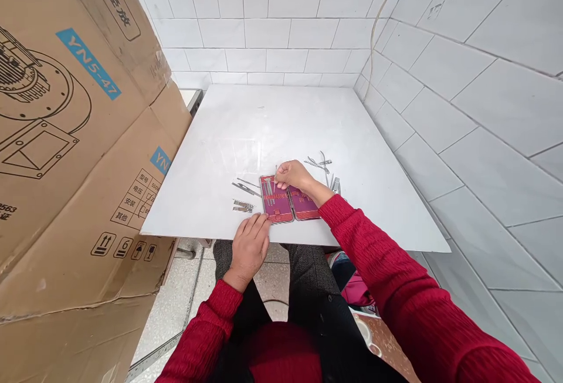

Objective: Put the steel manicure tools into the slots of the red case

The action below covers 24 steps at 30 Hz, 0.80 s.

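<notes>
My right grip [292, 175] is pinching a slim, pale metal implement [275, 170] between thumb and fingertips, holding it nearly upright over the left half of an open case [285, 211]. My left grip [250, 245] is lying with fingers extended, their tips touching the case's near left corner. The case is resting near the front edge of the white bench [303, 119], showing a purple interior, red trim and a dark rim; red loops are holding slender metal tools in its left half. Metal clippers [242, 206] are lying to its left. Farther left, a cardboard box [132, 95] is displaying a blue label [88, 63] apparently reading "YN5-47", the black characters "心轻放", a printed table listing "型号", "电压", "安装" and "其他", and a handling symbol numbered "6".
</notes>
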Each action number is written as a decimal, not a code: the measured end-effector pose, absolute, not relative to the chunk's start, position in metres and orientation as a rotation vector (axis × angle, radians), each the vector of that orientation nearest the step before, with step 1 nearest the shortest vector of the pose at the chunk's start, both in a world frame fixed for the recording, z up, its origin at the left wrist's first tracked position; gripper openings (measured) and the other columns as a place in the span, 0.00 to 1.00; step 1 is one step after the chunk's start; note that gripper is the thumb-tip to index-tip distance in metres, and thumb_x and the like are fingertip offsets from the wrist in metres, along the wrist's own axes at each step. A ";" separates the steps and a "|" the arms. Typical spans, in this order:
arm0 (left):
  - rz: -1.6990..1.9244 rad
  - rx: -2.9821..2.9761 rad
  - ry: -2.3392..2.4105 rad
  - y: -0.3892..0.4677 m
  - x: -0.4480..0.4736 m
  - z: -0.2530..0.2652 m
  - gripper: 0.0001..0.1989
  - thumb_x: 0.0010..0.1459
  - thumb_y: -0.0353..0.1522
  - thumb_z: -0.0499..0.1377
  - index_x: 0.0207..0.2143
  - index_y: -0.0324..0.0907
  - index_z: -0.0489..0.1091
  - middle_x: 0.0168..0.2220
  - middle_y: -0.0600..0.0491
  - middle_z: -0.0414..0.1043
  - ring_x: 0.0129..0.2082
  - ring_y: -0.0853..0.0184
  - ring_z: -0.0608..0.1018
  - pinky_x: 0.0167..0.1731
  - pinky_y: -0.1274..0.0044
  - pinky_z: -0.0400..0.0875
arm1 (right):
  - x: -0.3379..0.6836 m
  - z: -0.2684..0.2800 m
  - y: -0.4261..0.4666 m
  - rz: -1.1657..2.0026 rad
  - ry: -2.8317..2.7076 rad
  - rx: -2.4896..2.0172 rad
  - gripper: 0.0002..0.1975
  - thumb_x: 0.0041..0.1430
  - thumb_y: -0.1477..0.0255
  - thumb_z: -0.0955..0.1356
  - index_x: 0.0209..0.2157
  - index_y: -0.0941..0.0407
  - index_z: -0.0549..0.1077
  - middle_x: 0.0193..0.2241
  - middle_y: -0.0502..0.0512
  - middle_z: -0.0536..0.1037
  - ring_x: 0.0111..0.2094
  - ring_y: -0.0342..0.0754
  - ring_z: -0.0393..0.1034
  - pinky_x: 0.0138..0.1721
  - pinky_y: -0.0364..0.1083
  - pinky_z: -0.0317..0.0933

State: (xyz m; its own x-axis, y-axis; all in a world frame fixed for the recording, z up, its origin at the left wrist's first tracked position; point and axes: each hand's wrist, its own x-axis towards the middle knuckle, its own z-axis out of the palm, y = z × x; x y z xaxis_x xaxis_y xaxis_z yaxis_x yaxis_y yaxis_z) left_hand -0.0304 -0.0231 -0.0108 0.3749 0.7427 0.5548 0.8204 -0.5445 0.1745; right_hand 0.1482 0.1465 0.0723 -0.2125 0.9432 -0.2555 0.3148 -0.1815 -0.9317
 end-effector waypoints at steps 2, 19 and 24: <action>-0.907 -2.490 -1.428 -0.023 -0.030 -0.011 0.19 0.66 0.25 0.52 0.58 0.40 0.67 0.59 0.46 0.72 0.60 0.57 0.71 0.60 0.63 0.64 | 0.149 0.074 0.145 1.438 -1.503 -1.474 0.10 0.50 0.88 0.70 0.23 0.60 0.71 0.16 0.50 0.75 0.18 0.40 0.71 0.21 0.37 0.66; -0.927 -2.477 -1.431 -0.025 -0.031 -0.011 0.20 0.65 0.23 0.52 0.58 0.40 0.69 0.59 0.47 0.73 0.61 0.59 0.71 0.60 0.63 0.64 | 0.140 0.050 0.144 1.333 -1.639 -1.434 0.27 0.51 0.86 0.67 0.54 0.61 0.72 0.19 0.45 0.76 0.21 0.44 0.72 0.25 0.41 0.68; -0.947 -2.461 -1.417 -0.024 -0.032 -0.011 0.21 0.64 0.22 0.51 0.57 0.40 0.69 0.58 0.47 0.73 0.60 0.59 0.72 0.60 0.64 0.66 | 0.139 0.051 0.138 1.173 -1.732 -1.535 0.18 0.55 0.82 0.66 0.48 0.60 0.77 0.21 0.48 0.77 0.24 0.44 0.72 0.27 0.41 0.65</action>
